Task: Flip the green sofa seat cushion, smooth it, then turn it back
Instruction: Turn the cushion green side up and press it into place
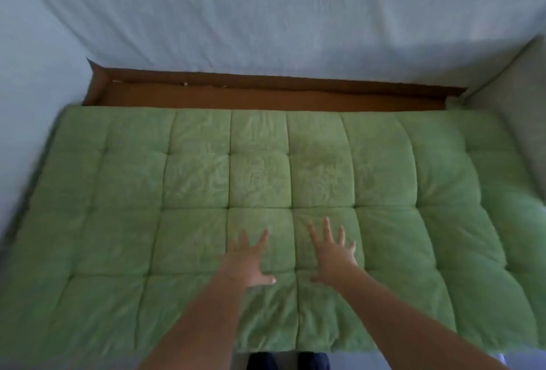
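Note:
The green tufted seat cushion (257, 180) lies flat across the sofa base and fills most of the view, stitched into square panels. My left hand (251, 263) rests palm down on it with fingers spread, near the front middle. My right hand (332, 251) lies flat beside it, a panel to the right, fingers also spread. Neither hand holds anything. Both forearms reach in from the bottom of the frame.
A brown wooden strip of the sofa base (266, 97) shows behind the cushion. A pale sheet (266, 21) covers the backrest and the left side. A grey armrest (514, 97) rises at the right. Dark shoes (288, 361) show below the front edge.

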{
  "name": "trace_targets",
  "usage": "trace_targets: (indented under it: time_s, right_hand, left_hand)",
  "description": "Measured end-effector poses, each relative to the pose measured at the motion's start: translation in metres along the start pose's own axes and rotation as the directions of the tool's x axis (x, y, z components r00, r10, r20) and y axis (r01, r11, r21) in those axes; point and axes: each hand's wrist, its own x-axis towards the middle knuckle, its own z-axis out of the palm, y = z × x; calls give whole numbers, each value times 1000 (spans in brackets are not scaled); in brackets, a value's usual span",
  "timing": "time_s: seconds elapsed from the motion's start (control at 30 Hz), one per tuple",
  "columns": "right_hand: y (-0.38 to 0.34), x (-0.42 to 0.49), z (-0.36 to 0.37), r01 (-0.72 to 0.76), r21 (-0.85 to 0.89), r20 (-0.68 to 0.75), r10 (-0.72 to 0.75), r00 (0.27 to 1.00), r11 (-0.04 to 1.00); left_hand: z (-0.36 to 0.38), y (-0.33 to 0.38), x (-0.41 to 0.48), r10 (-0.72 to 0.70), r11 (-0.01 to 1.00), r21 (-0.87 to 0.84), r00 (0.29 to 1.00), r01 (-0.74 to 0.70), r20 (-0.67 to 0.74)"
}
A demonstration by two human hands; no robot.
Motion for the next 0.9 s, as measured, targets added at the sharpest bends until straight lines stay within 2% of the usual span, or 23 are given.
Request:
trace_targets:
  time_s: [0.1,0.17,0.23,0.43,0.57,0.7,0.9]
  right_hand:
    - [6,43,41,-59,66,78,54,995,996]
    - [5,55,55,-62,41,87,58,994,997]
    - [6,58,57,-38,42,85,34,996,998]
    - [7,37,25,-36,125,21,33,999,991]
    - [-13,15,-15,59,23,-81,-57,995,998]
    - [-56,-2,-69,169,-150,-223,-200,954,974]
    - [-188,-7,-139,258,-214,-406,-326,854,942]
  left_hand:
    - [58,0,39,-45,997,-70,999,45,7]
    - [74,9,45,-101,994,-53,992,97,-76]
    - [73,11,44,-107,993,-68,986,99,-126]
    - [35,-13,25,-65,996,-63,988,56,-139]
    - [-4,-26,-11,-105,993,-71,972,92,-211]
    - [-53,-61,-50,-118,991,-98,926,88,-359]
    - [-114,-177,-101,-168,986,-111,812,127,-559]
